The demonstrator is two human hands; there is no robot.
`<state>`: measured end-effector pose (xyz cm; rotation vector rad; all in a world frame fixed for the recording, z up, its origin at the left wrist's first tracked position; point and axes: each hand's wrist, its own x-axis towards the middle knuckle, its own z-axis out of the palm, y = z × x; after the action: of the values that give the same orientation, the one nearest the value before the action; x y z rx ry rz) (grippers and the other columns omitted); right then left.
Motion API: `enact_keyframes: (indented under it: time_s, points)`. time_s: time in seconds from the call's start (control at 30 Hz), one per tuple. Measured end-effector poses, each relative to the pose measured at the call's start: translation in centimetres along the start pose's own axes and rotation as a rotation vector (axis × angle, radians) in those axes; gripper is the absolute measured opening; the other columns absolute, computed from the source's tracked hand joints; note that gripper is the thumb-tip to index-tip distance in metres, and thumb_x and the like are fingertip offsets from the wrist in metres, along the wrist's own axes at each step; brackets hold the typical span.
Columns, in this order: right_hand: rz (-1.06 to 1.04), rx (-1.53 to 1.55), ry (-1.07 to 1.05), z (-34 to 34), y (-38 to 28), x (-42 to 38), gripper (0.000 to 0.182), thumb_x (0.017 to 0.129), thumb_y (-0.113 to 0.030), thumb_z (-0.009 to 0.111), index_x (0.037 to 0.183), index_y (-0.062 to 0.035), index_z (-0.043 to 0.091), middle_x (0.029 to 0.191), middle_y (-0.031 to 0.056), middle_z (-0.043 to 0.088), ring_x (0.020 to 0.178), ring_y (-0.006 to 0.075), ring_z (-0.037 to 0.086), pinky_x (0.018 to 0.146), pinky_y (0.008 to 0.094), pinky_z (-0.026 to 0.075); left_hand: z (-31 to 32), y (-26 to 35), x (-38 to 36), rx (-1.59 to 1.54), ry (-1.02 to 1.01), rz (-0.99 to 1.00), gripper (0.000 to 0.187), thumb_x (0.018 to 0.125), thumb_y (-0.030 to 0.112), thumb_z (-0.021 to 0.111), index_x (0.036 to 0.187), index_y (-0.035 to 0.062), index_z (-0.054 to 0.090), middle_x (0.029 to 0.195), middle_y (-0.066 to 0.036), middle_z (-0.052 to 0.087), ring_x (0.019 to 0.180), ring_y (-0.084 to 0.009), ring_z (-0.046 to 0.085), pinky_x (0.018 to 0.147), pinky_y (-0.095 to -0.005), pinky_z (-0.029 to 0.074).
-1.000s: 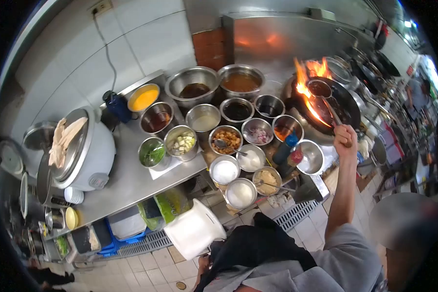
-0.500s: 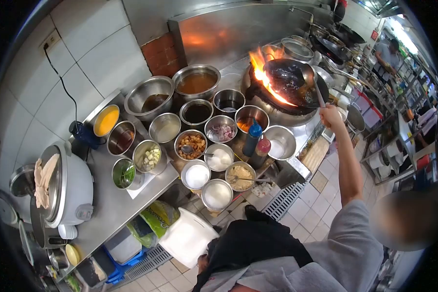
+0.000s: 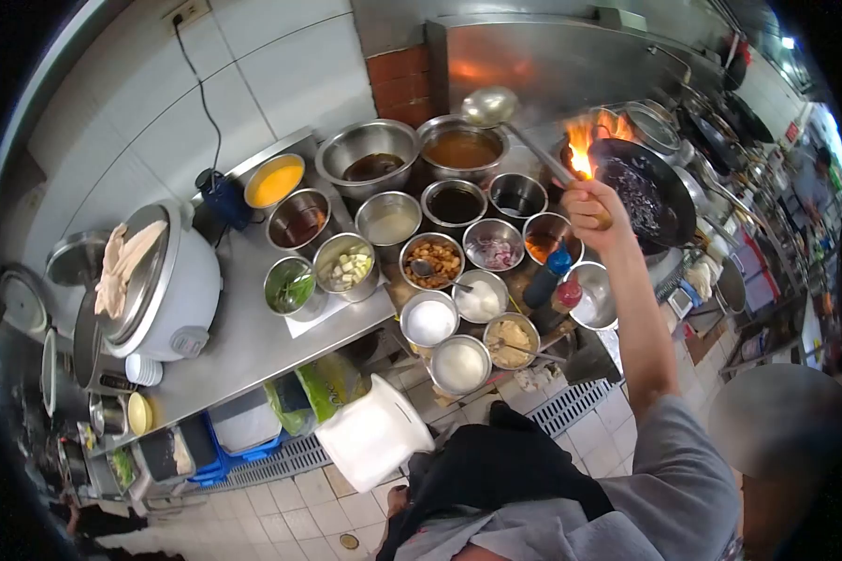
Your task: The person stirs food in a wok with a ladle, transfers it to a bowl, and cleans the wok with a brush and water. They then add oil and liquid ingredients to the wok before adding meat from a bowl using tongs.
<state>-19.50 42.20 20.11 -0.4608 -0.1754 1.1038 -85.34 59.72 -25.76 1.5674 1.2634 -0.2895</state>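
My right hand [image 3: 589, 208] is closed round the handle of a metal ladle [image 3: 489, 107], whose round bowl is raised near the rim of a steel bowl of brown liquid [image 3: 461, 148]. Behind the hand, a black wok [image 3: 638, 198] with dark, shiny liquid is tilted on the stove, and flames [image 3: 585, 145] rise at its left edge. Below the forearm are a blue-capped bottle [image 3: 547, 276] and a red-topped bottle [image 3: 567, 294]. Low down, beside my dark apron and the white stool [image 3: 374, 435], a small part of my left hand [image 3: 399, 499] shows; its fingers are unclear.
Steel containers hold diced food [image 3: 432, 259], sliced onion [image 3: 494, 248], white powder [image 3: 429, 319], greens [image 3: 292, 289] and sauces. A rice cooker [image 3: 187, 299] stands on the left counter [image 3: 243, 360]. At the lower right is another person's blurred head [image 3: 781, 421]. Pans and shelving line the right.
The ladle has left the wok and is now raised over the bowls to its left, with my right hand moved left and up. The camera view has shifted, and the flames look smaller.
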Motion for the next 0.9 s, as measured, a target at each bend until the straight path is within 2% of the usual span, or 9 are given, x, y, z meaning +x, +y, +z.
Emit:
enact_keyframes:
  time_s: [0.03,0.07,0.1,0.37,0.57,0.63,0.77,0.83,0.9]
  points:
    - [0.123,-0.027,-0.179,1.2,1.2,2.0,0.019,0.092,-0.016,0.047,0.097,-0.0001,0.055,0.062,-0.0051,0.047,0.04,0.0028,0.038,0.031,0.0197,0.028,-0.2,0.4,-0.6,0.016,-0.021,-0.055,0.037,0.081,0.024,0.062,0.105,-0.0046,0.068,0.079,-0.015,0.07,0.068,-0.0196,0.067,0.06,-0.0322,0.052]
    - [0.073,-0.013,-0.012,2.8,2.3,3.1,0.015,0.092,-0.015,0.047,0.086,-0.0032,0.053,0.061,-0.0037,0.047,0.04,0.0039,0.039,0.032,0.0194,0.028,-0.2,0.0,-0.8,0.066,-0.021,-0.035,0.037,0.081,0.023,0.062,0.105,-0.0048,0.068,0.08,-0.015,0.071,0.069,-0.0203,0.067,0.061,-0.0323,0.053]
    - [0.16,-0.048,-0.133,0.8,2.1,5.9,0.013,0.091,-0.012,0.049,0.08,-0.0055,0.049,0.061,-0.0021,0.048,0.041,0.0048,0.04,0.032,0.0188,0.027,-0.2,-0.2,-1.3,0.115,-0.021,-0.015,0.036,0.081,0.023,0.061,0.104,-0.005,0.068,0.082,-0.015,0.071,0.07,-0.021,0.068,0.061,-0.0324,0.053]
    - [0.233,-0.431,0.385,5.3,8.7,20.3,0.015,0.082,-0.009,0.056,0.072,-0.0096,0.044,0.059,0.0004,0.05,0.044,0.0078,0.047,0.037,0.0211,0.031,0.9,-1.8,-5.3,-0.049,0.087,-0.171,0.034,0.079,0.021,0.062,0.099,-0.0057,0.069,0.088,-0.019,0.071,0.076,-0.026,0.07,0.067,-0.0346,0.054]
    - [0.139,-0.777,0.51,6.0,11.6,22.9,0.012,0.079,-0.008,0.059,0.074,-0.01,0.048,0.06,0.0027,0.055,0.046,0.0095,0.052,0.039,0.0216,0.033,5.6,-11.4,-3.7,-0.205,0.197,-0.264,0.031,0.076,0.019,0.066,0.094,-0.0058,0.07,0.085,-0.017,0.072,0.076,-0.0263,0.07,0.07,-0.0343,0.054]
    - [0.136,-0.758,0.527,5.9,11.9,23.5,0.012,0.079,-0.008,0.059,0.074,-0.0102,0.049,0.059,0.0021,0.054,0.045,0.0096,0.052,0.039,0.0212,0.033,6.9,-13.7,-3.7,-0.304,0.23,-0.333,0.03,0.074,0.018,0.068,0.092,-0.0059,0.07,0.084,-0.017,0.072,0.077,-0.0266,0.07,0.071,-0.0343,0.054]
    - [0.139,-0.606,0.548,6.5,11.7,24.4,0.013,0.079,-0.007,0.059,0.073,-0.0103,0.048,0.06,0.0016,0.054,0.046,0.0085,0.052,0.039,0.0205,0.033,7.5,-16.9,-2.9,-0.176,0.231,-0.181,0.03,0.074,0.016,0.069,0.095,-0.0053,0.07,0.087,-0.016,0.072,0.077,-0.0229,0.069,0.07,-0.0328,0.055]
    - [0.136,-0.481,0.526,5.7,11.5,25.4,0.014,0.079,-0.006,0.059,0.073,-0.0103,0.047,0.06,0.0012,0.053,0.046,0.0082,0.051,0.039,0.0198,0.033,7.1,-16.1,-3.1,-0.177,0.278,-0.218,0.03,0.077,0.015,0.068,0.099,-0.005,0.069,0.089,-0.016,0.071,0.076,-0.0217,0.069,0.068,-0.0321,0.055]
    - [0.159,-0.355,0.46,5.2,11.4,26.2,0.014,0.079,-0.006,0.058,0.074,-0.0098,0.046,0.059,-0.0002,0.051,0.047,0.009,0.052,0.039,0.0208,0.035,3.9,-10.5,-5.6,-0.329,0.186,-0.265,0.03,0.08,0.014,0.066,0.104,-0.0049,0.067,0.09,-0.017,0.071,0.075,-0.0213,0.069,0.065,-0.0319,0.056]
